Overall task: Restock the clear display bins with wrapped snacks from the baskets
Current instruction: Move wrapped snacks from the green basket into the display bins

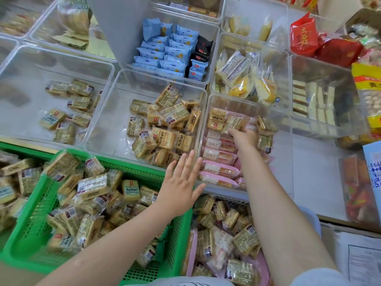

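My right hand reaches into the clear bin at centre right and grips several tan wrapped snacks above rows of pink-wrapped snacks. With fingers straight and spread, my left hand hovers over the front rim of the middle clear bin, which is half filled with tan wrapped snacks. Below it stands a green basket full of the same snacks. A pale basket at bottom centre holds mixed tan and pink packs.
A clear bin on the left holds a few tan packs. Further back are bins of blue packs and yellow cakes. Red bags lie at the top right, and papers at the bottom right.
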The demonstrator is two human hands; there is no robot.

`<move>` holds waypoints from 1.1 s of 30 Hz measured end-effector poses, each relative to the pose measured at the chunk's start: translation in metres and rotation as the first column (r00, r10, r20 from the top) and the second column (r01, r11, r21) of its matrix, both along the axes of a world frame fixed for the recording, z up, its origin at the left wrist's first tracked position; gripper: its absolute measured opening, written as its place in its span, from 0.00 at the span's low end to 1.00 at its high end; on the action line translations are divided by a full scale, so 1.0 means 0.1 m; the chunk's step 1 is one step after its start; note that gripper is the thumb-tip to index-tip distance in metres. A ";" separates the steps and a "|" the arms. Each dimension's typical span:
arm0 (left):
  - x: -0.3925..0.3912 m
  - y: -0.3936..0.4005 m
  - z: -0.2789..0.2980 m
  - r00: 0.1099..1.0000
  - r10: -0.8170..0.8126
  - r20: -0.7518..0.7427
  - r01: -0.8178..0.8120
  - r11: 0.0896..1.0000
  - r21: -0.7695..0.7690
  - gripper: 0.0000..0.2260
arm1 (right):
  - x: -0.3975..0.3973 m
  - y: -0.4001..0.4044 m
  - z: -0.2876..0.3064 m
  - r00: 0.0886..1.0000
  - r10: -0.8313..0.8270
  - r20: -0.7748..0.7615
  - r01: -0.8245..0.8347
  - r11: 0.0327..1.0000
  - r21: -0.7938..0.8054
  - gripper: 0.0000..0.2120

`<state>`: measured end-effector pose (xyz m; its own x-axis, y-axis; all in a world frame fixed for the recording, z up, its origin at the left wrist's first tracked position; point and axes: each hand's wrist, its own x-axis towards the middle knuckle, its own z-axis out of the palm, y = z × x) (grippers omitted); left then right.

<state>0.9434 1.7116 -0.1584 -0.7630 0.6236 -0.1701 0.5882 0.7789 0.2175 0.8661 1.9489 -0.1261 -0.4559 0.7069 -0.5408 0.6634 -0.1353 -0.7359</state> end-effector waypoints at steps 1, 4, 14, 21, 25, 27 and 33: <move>0.00 0.00 0.01 1.000 0.003 0.005 -0.003 1.000 0.001 0.32 | 0.03 -0.04 0.04 1.000 -0.005 -0.020 0.004 1.000 -0.017 0.08; 0.00 -0.01 0.04 1.000 0.001 0.026 -0.002 0.999 0.033 0.32 | 0.11 -0.24 0.16 0.990 -0.016 -0.137 0.010 0.999 -0.050 0.14; -0.01 -0.01 0.14 0.995 -0.009 0.096 0.006 1.000 0.031 0.32 | 0.25 -0.77 0.34 0.859 0.501 -0.104 -0.485 0.862 0.146 0.05; -0.11 0.10 0.17 0.993 -0.100 -0.065 0.101 0.995 0.019 0.34 | 0.52 -0.31 0.26 0.939 0.344 -0.009 -0.339 0.928 0.156 0.06; -0.41 0.24 0.23 0.996 -0.076 -0.043 0.075 0.997 -0.010 0.37 | 0.45 -0.11 0.19 0.951 0.310 0.022 -0.309 0.939 0.151 0.07; -0.49 0.25 0.21 0.998 -0.056 -0.010 0.056 0.998 -0.036 0.36 | 0.33 -0.07 0.16 0.945 0.324 0.037 -0.327 0.937 0.121 0.08; -0.50 0.26 0.24 0.999 -0.038 0.026 0.040 0.997 -0.068 0.31 | -0.14 -0.19 0.02 0.939 0.345 -0.001 -0.345 0.939 -0.005 0.20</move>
<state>0.8934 1.7380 -0.1344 -0.7332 0.6393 -0.2316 0.6136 0.7689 0.1796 0.8522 1.9296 -0.1239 -0.6712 0.5040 -0.5437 0.6699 0.0982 -0.7359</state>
